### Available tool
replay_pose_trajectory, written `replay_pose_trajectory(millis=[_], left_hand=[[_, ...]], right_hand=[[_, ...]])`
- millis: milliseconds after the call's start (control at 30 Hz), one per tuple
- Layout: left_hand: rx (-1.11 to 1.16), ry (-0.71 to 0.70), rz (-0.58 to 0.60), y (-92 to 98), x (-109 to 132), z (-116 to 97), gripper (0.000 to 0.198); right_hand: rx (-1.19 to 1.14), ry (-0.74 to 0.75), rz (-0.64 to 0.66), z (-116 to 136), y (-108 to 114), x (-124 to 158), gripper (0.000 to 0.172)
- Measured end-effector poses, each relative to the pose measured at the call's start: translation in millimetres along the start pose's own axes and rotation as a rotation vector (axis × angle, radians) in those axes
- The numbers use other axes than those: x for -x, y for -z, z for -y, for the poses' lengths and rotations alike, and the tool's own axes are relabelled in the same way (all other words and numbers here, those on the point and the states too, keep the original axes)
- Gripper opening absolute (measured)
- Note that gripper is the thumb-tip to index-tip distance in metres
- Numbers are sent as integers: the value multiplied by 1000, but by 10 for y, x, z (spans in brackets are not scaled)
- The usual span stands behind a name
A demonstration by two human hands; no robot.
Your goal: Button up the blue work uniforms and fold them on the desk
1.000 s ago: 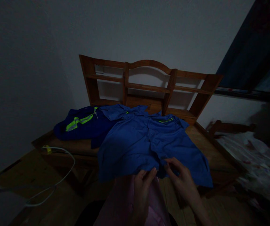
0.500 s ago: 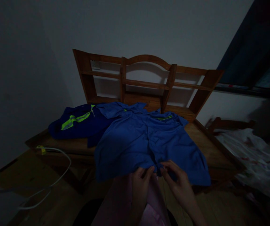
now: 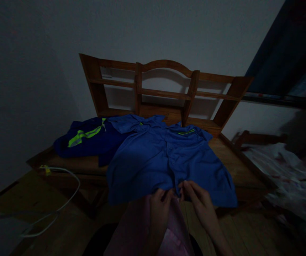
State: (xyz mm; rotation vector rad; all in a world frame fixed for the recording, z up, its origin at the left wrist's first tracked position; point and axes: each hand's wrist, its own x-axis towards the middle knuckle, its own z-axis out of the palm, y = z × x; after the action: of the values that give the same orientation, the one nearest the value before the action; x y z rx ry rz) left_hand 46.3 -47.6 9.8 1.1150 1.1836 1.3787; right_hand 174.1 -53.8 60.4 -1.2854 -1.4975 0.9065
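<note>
Blue shirt (image 3: 144, 156) spread front up across middle of tabletop (image 3: 229, 161), collar toward far edge, hem hanging past near edge. Left hand (image 3: 159, 206) at hem beside front opening, thumb and fingertips pinching cloth. Right hand (image 3: 199, 199) just beside it, thumb and fingers pinching other front edge (dim light; exact fingertip contact hard to make out). Dark blue garment (image 3: 111, 143) with yellow-green bands (image 3: 85, 135) near left edge, partly under shirt. Wooden shelf unit (image 3: 166, 94) along far edge.
</note>
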Motion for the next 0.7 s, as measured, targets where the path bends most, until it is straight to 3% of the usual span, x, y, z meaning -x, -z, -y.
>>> replay_pose_trajectory(millis=[233,700], left_hand=[[-31,-16,-13,-9,14,19,23],[-140,-8,-19,68,13,-50,26]], right_hand=[[-68,-75,19,-119,-13,-49,28],[218,106,18,-126,10,-37,17]])
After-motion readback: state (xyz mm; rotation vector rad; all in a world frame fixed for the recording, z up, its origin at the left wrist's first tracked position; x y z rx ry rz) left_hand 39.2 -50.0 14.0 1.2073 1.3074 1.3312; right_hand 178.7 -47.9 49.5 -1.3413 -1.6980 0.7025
